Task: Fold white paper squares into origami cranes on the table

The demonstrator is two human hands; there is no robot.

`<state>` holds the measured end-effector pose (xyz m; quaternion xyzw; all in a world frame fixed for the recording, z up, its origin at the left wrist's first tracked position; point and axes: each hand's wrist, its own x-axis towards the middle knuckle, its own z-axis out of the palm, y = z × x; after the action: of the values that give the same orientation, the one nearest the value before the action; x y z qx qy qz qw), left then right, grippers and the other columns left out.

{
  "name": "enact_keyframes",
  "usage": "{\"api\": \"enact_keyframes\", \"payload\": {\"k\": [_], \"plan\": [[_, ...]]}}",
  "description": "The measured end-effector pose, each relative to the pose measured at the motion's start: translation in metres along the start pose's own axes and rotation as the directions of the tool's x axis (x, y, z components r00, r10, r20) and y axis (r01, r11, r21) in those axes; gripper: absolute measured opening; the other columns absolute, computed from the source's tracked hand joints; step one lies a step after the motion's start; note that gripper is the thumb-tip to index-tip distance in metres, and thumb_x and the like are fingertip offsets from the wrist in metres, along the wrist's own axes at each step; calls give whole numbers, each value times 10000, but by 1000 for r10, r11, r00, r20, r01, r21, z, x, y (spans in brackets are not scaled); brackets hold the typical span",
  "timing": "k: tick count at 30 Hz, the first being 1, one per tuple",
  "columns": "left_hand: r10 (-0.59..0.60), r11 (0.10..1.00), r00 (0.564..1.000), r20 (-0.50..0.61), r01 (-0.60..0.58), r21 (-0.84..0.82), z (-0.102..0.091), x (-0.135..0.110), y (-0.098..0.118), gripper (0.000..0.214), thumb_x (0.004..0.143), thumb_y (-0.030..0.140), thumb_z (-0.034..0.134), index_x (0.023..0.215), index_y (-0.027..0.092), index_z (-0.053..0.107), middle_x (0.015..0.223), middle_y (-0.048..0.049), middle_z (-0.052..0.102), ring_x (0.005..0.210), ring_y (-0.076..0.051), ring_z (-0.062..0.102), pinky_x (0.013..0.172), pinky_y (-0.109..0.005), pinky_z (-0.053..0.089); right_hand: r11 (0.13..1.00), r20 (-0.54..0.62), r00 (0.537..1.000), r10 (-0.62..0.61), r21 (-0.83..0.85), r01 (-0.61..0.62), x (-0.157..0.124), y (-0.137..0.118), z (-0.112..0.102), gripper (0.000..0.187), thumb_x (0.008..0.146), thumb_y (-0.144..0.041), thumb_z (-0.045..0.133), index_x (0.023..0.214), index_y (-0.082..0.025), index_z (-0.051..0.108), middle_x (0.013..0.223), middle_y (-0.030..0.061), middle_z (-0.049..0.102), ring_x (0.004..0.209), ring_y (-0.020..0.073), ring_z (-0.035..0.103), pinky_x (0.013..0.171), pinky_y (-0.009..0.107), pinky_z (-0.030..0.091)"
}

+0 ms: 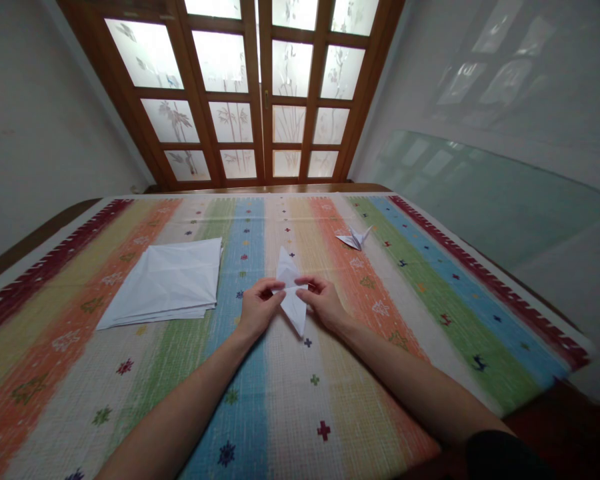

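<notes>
A white, partly folded sheet of paper (291,293), shaped like a long diamond, lies on the striped cloth at the centre. My left hand (258,308) pinches its left side with thumb and fingers closed. From the other side my right hand (324,301) grips the paper's middle, fingers curled on it. Both forearms reach in from the bottom of the view.
A stack of white paper sheets (166,283) lies to the left. A finished white paper crane (355,239) sits farther back on the right. The multicoloured striped tablecloth (430,293) covers the table; a wooden glazed door (260,93) stands behind it.
</notes>
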<state>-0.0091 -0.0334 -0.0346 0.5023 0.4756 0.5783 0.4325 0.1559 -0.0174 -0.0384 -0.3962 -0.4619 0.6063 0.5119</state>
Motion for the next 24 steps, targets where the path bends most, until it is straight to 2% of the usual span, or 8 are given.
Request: {"api": "enact_keyframes", "payload": {"k": [4, 8, 10, 13, 17, 19, 21, 24], "plan": [[-16, 996, 1000, -4, 15, -87, 4, 0, -1, 353, 599, 236, 754, 940, 182, 681, 911, -51, 695, 828, -180, 643, 783, -317, 508, 994, -15, 994, -106, -19, 105, 0, -1, 2, 453, 546, -275, 814, 950, -239, 612, 861, -2, 688, 766, 164, 651, 708, 303, 528], [-24, 988, 998, 55, 33, -151, 6, 0, 2, 493, 581, 205, 757, 1056, 189, 625, 966, -49, 679, 857, -174, 648, 782, -301, 506, 984, -1, 987, -158, -87, 158, 0, -2, 2, 416, 591, -282, 788, 962, -238, 604, 849, 1, 683, 760, 160, 644, 689, 296, 523], [-17, 993, 996, 85, 27, -116, 7, -2, 4, 465, 589, 206, 756, 1039, 186, 644, 953, -45, 681, 850, -175, 641, 774, -296, 498, 977, -15, 984, -179, -123, 176, -1, -3, 2, 366, 609, -283, 777, 932, -233, 611, 854, 10, 677, 762, 164, 635, 684, 300, 520], [-4, 999, 993, 122, -1, 37, 6, -6, 9, 326, 607, 211, 756, 925, 178, 694, 844, -22, 664, 758, -161, 603, 699, -272, 472, 965, -62, 973, -224, -155, 212, -2, -3, 2, 294, 631, -279, 751, 886, -231, 612, 834, 9, 662, 774, 171, 626, 702, 310, 517], [74, 963, 990, 120, -102, 251, 5, -8, 13, 66, 640, 219, 743, 691, 197, 708, 672, 19, 533, 632, -135, 498, 599, -244, 399, 948, -126, 952, -280, -190, 254, -4, -3, 3, 190, 662, -284, 724, 788, -222, 595, 745, -7, 620, 691, 153, 580, 655, 293, 492], [155, 946, 983, 98, -176, 274, 5, -7, 14, 70, 686, 222, 704, 620, 204, 693, 691, 6, 531, 672, -145, 509, 638, -253, 410, 929, -133, 935, -330, -222, 296, -5, -4, 3, 176, 671, -286, 727, 750, -223, 583, 757, -6, 603, 701, 148, 566, 660, 285, 483], [196, 946, 977, 87, -212, 245, 5, -8, 14, 98, 731, 220, 661, 641, 201, 694, 738, -9, 585, 727, -157, 542, 687, -263, 427, 913, -100, 925, -367, -230, 337, -6, -5, 4, 195, 672, -295, 742, 760, -225, 582, 839, 6, 610, 782, 155, 581, 718, 292, 488], [117, 975, 989, 90, -131, 180, 5, -9, 11, 113, 781, 260, 627, 726, 181, 685, 689, -4, 628, 665, -153, 555, 649, -258, 428, 939, -4, 953, -302, -176, 296, -7, -6, 4, 288, 667, -324, 770, 875, -237, 590, 893, 12, 633, 826, 165, 605, 761, 310, 497]]}}
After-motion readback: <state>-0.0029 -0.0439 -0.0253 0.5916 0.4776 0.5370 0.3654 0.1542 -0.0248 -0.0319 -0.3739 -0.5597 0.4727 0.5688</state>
